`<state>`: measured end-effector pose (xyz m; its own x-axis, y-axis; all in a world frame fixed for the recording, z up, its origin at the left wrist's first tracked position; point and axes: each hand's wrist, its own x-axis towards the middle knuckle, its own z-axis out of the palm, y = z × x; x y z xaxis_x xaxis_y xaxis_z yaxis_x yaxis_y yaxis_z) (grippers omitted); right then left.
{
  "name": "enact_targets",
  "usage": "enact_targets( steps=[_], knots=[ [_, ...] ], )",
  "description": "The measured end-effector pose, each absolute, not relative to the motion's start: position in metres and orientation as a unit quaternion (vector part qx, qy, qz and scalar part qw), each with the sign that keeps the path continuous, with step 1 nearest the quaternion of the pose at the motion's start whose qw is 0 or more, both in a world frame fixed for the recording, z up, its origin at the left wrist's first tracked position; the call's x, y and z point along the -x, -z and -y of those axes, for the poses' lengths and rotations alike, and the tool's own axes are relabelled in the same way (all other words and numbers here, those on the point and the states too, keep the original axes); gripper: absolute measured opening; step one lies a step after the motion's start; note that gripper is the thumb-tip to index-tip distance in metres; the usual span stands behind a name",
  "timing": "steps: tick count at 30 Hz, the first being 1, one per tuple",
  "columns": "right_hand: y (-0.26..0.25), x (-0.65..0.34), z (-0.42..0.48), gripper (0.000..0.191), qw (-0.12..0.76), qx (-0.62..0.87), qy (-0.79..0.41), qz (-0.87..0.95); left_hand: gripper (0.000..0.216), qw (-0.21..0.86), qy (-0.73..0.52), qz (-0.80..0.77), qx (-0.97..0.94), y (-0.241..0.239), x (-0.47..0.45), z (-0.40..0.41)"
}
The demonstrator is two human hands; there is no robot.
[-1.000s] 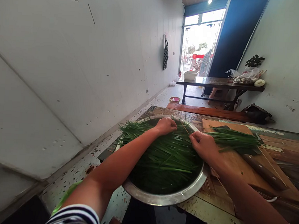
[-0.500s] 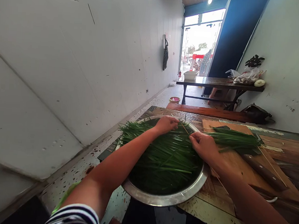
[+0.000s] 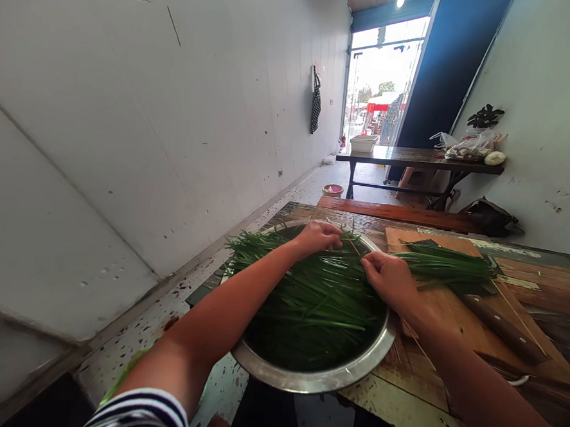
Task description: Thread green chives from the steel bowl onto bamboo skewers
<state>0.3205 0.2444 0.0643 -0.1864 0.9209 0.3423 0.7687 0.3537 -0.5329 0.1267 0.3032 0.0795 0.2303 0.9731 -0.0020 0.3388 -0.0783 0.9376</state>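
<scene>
A wide metal basin (image 3: 303,383) is full of long green garlic chives (image 3: 318,299), their ends spilling over its left rim. Above the far side of the basin, my right hand (image 3: 390,278) pinches one end of a thin wooden skewer (image 3: 354,245). The skewer slants up and left from those fingertips. My left hand (image 3: 318,237) is closed near the skewer's far end, fingers bent together over the chives. What its fingertips grip is too small to make out. More chives (image 3: 450,263) lie bundled on a wooden cutting board (image 3: 481,328) to the right.
A dark-handled knife (image 3: 504,327) rests on the board, with another thin stick (image 3: 520,315) beside it. Loose skewers (image 3: 399,352) lie by the basin's right side. Behind the table stand a red-brown bench (image 3: 391,211) and a dark table (image 3: 399,156) carrying a white tub (image 3: 363,143).
My left hand has shifted very slightly, its fingers now a little lower and further right. My right hand and the skewer stay almost in place.
</scene>
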Motion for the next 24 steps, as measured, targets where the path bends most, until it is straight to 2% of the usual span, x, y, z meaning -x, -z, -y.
enact_targets(
  steps=[10,15,18,22,24],
  knots=[
    [-0.067,-0.319,-0.244,0.022,0.288,0.571,-0.127,0.758,0.027,0.443,-0.372,-0.497,-0.647,-0.075,-0.124,-0.306],
    [-0.067,-0.319,-0.244,0.022,0.285,0.574,-0.125,0.757,0.026,0.403,-0.361,-0.502,-0.675,-0.071,-0.123,-0.307],
    [-0.066,-0.319,-0.244,0.022,0.297,0.568,-0.126,0.757,0.027,0.379,-0.319,-0.489,-0.718,-0.079,-0.126,-0.3],
    [-0.065,-0.32,-0.245,0.022,0.317,0.561,-0.126,0.754,0.027,0.375,-0.202,-0.396,-0.814,-0.099,-0.126,-0.29],
    [-0.064,-0.32,-0.246,0.022,0.323,0.561,-0.134,0.75,0.028,0.368,-0.189,-0.391,-0.822,-0.106,-0.122,-0.29]
  ],
)
